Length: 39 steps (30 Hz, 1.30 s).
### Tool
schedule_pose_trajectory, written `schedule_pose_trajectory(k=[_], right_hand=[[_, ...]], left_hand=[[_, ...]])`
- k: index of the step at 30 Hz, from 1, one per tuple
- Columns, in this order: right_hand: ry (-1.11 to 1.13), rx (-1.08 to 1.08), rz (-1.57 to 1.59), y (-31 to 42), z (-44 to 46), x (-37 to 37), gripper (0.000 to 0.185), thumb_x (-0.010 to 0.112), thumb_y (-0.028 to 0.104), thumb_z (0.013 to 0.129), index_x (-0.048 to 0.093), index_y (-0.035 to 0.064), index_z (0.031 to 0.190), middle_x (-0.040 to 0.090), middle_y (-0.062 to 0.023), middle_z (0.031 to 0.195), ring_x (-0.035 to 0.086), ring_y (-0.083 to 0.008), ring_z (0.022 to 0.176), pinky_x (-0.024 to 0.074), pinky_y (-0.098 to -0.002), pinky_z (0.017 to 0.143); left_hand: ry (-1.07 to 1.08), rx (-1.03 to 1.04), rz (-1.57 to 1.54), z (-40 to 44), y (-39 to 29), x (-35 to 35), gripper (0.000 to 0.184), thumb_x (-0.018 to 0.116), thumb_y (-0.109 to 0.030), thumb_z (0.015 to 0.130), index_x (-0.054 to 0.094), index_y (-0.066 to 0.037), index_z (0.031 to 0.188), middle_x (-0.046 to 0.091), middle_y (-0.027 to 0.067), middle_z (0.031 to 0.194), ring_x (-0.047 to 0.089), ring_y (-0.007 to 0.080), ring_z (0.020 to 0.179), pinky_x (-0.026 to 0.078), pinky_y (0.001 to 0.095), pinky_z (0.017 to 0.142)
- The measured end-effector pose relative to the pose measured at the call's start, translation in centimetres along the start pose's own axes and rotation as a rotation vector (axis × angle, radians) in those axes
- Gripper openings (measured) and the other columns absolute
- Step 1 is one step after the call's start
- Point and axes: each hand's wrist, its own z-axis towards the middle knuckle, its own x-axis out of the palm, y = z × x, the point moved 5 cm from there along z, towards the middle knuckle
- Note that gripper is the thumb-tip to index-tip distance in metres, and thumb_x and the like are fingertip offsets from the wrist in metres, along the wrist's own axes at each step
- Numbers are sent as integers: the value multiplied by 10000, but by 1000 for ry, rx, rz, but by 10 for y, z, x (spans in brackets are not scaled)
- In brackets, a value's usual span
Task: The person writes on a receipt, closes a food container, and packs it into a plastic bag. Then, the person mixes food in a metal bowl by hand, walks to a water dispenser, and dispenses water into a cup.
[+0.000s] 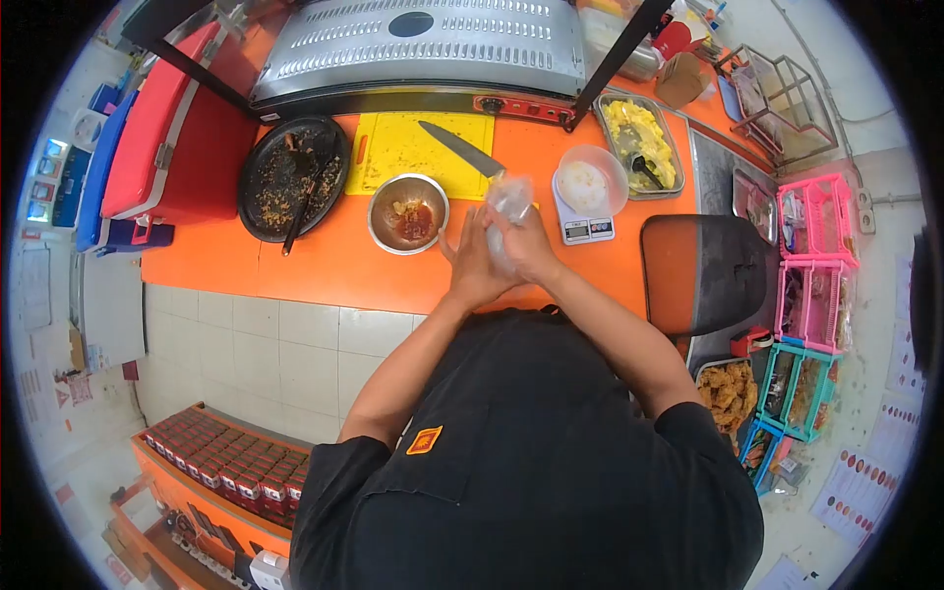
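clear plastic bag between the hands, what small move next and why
Probably ease the clear plastic bag slightly away from the long steel-bladed knife: the left hand and right hand have it between them, and in this view its upper end overlaps the knife's handle end. Whether they touch is unclear, but a little room would likely help avoid a snag.

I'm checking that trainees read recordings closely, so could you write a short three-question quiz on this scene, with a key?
1. What does the person's right hand hold?
2. True or false: the knife has its blade over the yellow cutting board.
3. What does the pale bowl stand on?
a) a black tray
b) a digital scale
c) a red cooler

Key:
1. A clear plastic bag.
2. True.
3. b
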Motion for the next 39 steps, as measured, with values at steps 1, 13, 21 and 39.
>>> schedule_pose_trajectory(k=[1,13,21,39], right_hand=[[-51,-37,-47,3,-2,6,123,625,151,1091,643,35,1125,677,-29,965,657,-145,934,525,-320,874],[-160,34,159,-2,2,-46,109,592,154,1095,601,51,1062,543,-22,849,517,-138,790,470,-321,762],[-107,114,307,7,-6,-49,124,607,158,1096,598,35,1076,520,-21,820,504,-142,773,485,-331,784],[-28,20,-80,12,22,-21,235,606,88,1017,589,42,1247,640,-57,1053,627,-175,1014,514,-343,925]], left_hand=[[-89,0,52,-2,0,1,1026,894,-371,751,407,-169,1631,531,150,1585,359,351,1562,151,706,1177],[166,6,233,11,4,41,978,771,-597,860,437,-81,1621,295,113,1735,146,360,1645,170,706,1196],[355,-61,397,5,-9,30,1288,772,-722,822,143,-43,1718,58,156,1815,-31,374,1677,90,704,1251],[105,63,-106,28,19,75,457,762,-218,854,668,-58,1272,688,180,1210,621,371,1157,398,515,998]])
